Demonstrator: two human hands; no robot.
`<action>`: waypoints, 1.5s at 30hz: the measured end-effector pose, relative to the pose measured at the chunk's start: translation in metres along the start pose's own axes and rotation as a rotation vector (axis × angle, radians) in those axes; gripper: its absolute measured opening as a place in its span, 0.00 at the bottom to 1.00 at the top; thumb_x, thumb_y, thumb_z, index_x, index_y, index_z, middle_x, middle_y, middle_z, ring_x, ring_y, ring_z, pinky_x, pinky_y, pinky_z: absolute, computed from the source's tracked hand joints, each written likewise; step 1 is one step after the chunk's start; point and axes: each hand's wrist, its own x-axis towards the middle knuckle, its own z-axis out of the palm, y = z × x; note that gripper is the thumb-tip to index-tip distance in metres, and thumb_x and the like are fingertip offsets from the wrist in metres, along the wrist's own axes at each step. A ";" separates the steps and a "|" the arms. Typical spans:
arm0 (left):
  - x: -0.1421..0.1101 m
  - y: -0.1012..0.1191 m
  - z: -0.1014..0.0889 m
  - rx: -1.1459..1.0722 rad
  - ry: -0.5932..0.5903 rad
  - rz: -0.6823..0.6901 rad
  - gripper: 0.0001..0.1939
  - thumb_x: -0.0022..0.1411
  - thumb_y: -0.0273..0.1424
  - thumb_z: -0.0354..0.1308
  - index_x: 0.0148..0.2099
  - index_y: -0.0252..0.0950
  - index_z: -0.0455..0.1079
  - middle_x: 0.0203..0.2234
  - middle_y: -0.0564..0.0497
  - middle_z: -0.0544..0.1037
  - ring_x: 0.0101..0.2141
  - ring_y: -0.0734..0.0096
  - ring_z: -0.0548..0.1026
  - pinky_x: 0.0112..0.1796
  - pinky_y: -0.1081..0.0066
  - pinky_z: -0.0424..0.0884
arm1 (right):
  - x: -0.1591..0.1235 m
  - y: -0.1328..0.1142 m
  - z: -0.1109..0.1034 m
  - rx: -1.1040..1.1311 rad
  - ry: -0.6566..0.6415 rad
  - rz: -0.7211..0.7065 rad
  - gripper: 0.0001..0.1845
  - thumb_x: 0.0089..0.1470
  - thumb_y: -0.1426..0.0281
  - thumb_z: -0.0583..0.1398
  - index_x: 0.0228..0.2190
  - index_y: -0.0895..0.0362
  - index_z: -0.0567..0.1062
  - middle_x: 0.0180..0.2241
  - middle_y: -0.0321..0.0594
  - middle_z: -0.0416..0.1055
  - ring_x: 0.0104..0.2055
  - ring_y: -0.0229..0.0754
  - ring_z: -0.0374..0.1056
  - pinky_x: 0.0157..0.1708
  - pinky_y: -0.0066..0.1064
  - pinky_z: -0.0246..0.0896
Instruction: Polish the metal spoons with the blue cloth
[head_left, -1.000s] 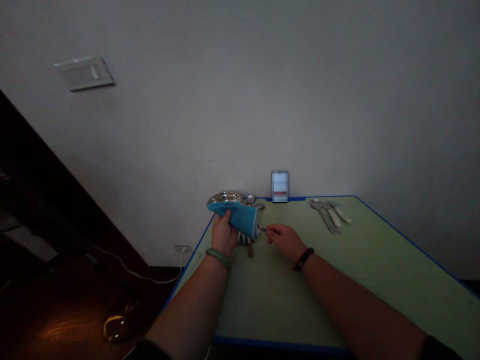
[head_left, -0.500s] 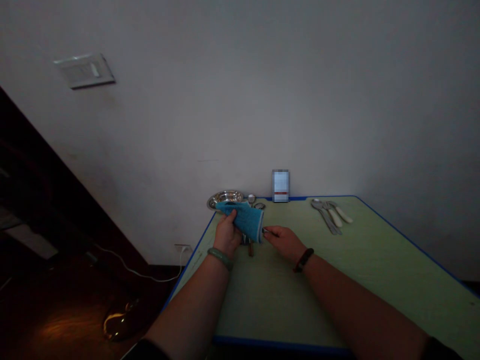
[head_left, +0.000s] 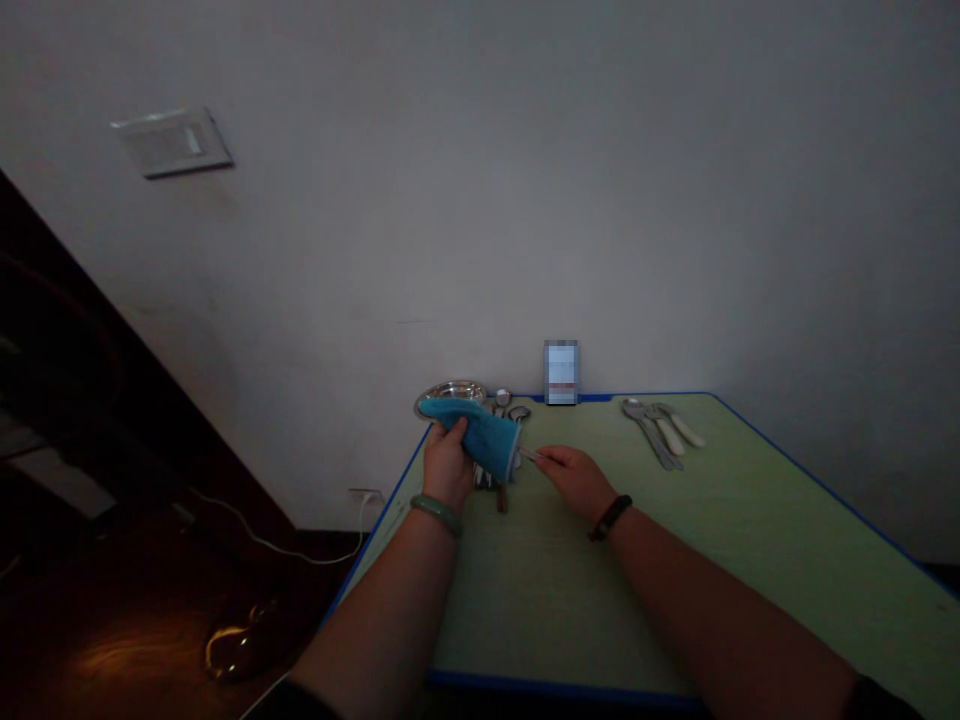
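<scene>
My left hand (head_left: 448, 462) is closed on a blue cloth (head_left: 487, 440), which is folded around a piece of cutlery. Out of the cloth's right edge comes a thin metal handle (head_left: 529, 454), pinched by the fingertips of my right hand (head_left: 574, 480). The other end of that utensil is hidden in the cloth, so its kind does not show. Behind the cloth lie several spoons (head_left: 519, 412) and a brown-handled utensil (head_left: 502, 497), partly covered by my left hand and the cloth. A shiny metal dish (head_left: 469, 390) stands at the table's far left corner, just beyond the cloth.
On the right of the green table (head_left: 585, 600) lie metal cutlery (head_left: 652, 435) and cream-handled pieces (head_left: 682, 425). A phone (head_left: 562, 372) leans on the wall at the table's back edge. A white cable (head_left: 300, 555) runs from a wall socket at the left.
The cloth and my left hand have shifted slightly left. More of the handle shows between the cloth and my right hand, which has stayed nearly in place.
</scene>
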 end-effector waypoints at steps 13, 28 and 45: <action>0.000 -0.001 0.000 -0.059 -0.003 -0.050 0.05 0.53 0.21 0.54 0.33 0.34 0.69 0.26 0.51 0.76 0.28 0.73 0.74 0.38 0.68 0.69 | -0.001 0.003 0.003 -0.007 -0.013 -0.026 0.17 0.51 0.61 0.51 0.30 0.57 0.75 0.24 0.36 0.68 0.28 0.36 0.61 0.28 0.26 0.54; -0.009 -0.001 0.005 -0.090 -0.094 -0.252 0.05 0.56 0.22 0.52 0.33 0.32 0.68 0.26 0.48 0.77 0.27 0.71 0.75 0.39 0.65 0.70 | -0.003 0.001 0.007 0.036 -0.090 -0.046 0.16 0.51 0.64 0.52 0.37 0.56 0.75 0.35 0.40 0.74 0.38 0.41 0.67 0.39 0.32 0.58; -0.003 0.002 0.002 -0.181 -0.129 -0.151 0.10 0.55 0.23 0.51 0.39 0.33 0.69 0.31 0.48 0.78 0.33 0.69 0.75 0.43 0.64 0.68 | 0.000 0.000 0.005 0.082 -0.026 -0.039 0.17 0.52 0.64 0.51 0.35 0.57 0.76 0.35 0.41 0.74 0.39 0.43 0.67 0.42 0.34 0.59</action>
